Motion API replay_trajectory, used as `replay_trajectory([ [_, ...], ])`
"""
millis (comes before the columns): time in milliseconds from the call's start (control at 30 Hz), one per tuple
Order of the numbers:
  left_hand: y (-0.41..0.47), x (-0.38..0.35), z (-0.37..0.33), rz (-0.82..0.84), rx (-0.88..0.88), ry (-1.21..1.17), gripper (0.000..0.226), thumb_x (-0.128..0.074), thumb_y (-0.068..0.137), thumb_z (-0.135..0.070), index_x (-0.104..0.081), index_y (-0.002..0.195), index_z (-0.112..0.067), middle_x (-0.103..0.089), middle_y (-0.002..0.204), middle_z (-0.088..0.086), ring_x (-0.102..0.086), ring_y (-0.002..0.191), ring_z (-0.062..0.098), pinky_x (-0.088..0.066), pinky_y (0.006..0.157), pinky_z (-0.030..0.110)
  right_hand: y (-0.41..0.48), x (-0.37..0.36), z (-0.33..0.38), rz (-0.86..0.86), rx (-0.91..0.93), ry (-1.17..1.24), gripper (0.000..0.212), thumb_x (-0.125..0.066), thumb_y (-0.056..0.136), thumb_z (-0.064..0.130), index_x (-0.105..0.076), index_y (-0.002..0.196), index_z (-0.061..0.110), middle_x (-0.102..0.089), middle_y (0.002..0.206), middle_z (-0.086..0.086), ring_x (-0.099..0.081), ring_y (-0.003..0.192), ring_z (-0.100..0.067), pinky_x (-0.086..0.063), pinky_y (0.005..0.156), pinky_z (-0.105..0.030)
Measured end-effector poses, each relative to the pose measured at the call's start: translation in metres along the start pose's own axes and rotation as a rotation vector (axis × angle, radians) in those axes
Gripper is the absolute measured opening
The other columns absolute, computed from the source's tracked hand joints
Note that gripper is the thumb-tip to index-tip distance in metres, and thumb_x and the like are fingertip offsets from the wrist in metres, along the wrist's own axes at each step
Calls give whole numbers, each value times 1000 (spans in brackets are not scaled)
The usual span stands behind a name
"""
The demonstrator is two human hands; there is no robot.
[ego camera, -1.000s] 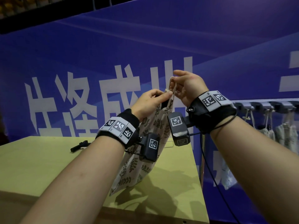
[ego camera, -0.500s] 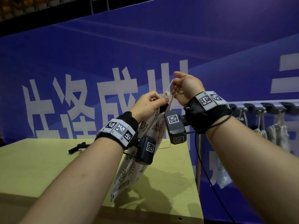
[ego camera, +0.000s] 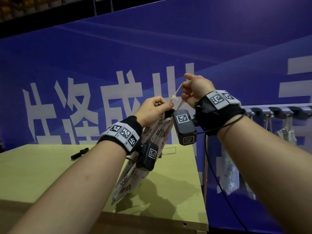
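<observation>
Above the near right corner of a matt yellow-green table (ego camera: 50, 174), a cream cotton drawstring bag printed with dark leaf sprigs (ego camera: 129, 179) hangs slantwise from the person's raised hands. Its lower end is low over the tabletop, and whether it touches cannot be told. The left hand (ego camera: 152, 109) has fingers and thumb curled round the gathered mouth of the bag. The right hand (ego camera: 196, 88), a little higher and just beside it, pinches the pale twisted cotton cord (ego camera: 178, 90) that runs out of the mouth. A frayed knot (ego camera: 174, 98) sits on the cord between the two hands.

By its look the bag is light and limp. It drapes in long soft folds, keeps no shape of its own and hangs flat, so it probably holds little or nothing. The weave looks matt and slightly rough, so a grip should not slip. The bunched neck is the sound place to hold, as it is the one firm part. The cord is thin and best pinched close to the knot, which should act as a stop against the fingers. Nothing here looks fragile, though the cord's end could fray further.

Each wrist carries a black band with white square-coded tiles (ego camera: 122, 134) and a hard black box. At the right, a grey rail of hooks (ego camera: 278, 109) carries similar pale cloth bags (ego camera: 285, 134). A small black tool (ego camera: 79, 153) lies on the table, in front of a smooth blue banner with white characters (ego camera: 118, 48)
</observation>
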State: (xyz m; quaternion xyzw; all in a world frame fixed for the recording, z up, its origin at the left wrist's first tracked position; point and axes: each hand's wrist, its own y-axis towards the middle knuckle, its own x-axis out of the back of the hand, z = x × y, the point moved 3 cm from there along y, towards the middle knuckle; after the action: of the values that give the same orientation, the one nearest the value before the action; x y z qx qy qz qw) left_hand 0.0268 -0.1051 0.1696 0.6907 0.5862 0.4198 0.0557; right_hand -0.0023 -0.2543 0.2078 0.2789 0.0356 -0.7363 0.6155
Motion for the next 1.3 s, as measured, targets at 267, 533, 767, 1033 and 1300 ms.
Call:
replay_trajectory([
  [267, -1, -1, -3, 24, -14, 58, 21, -60, 95, -36, -59, 86, -17, -69, 85, 2, -66, 76, 14, -53, 73, 29, 8, 9, 1, 9, -12, -52, 34, -32, 89, -9, -55, 91, 15, -44, 66, -4, -32, 52, -12, -30, 49, -24],
  [533, 4, -6, -11, 2, -47, 128, 17, -64, 93, -31, -61, 83, -17, -67, 82, 1, -65, 76, 16, -52, 73, 31, 11, 23, 3, 13, 13, -34, 36, -31, 89, -10, -56, 88, 16, -45, 67, -4, -35, 53, -12, -32, 52, -25],
  [767, 34, -26, -48, -65, -149, 93, 20, -67, 91, -29, -60, 78, -16, -67, 78, 2, -63, 74, 17, -53, 78, 42, 11, 36, 47, -29, 232, 5, 35, -35, 90, -12, -54, 81, 16, -45, 66, -5, -36, 48, -11, -29, 46, -22],
  [1033, 76, -102, -100, -23, -290, 6, 45, -61, 96, -27, -45, 137, -20, -56, 109, -2, -56, 94, 10, -47, 81, 25, 22, 114, 97, -136, 395, -22, 33, -35, 88, -12, -54, 83, 14, -47, 63, -3, -36, 46, -11, -28, 48, -21],
  [1300, 109, -203, -87, 132, -166, -14, 14, -59, 96, -24, -59, 84, -19, -61, 78, 0, -55, 66, 15, -44, 66, 28, 56, 205, 79, -262, 404, -293, 31, -47, 85, -10, -56, 79, 19, -50, 67, -1, -39, 47, -11, -30, 41, -21],
])
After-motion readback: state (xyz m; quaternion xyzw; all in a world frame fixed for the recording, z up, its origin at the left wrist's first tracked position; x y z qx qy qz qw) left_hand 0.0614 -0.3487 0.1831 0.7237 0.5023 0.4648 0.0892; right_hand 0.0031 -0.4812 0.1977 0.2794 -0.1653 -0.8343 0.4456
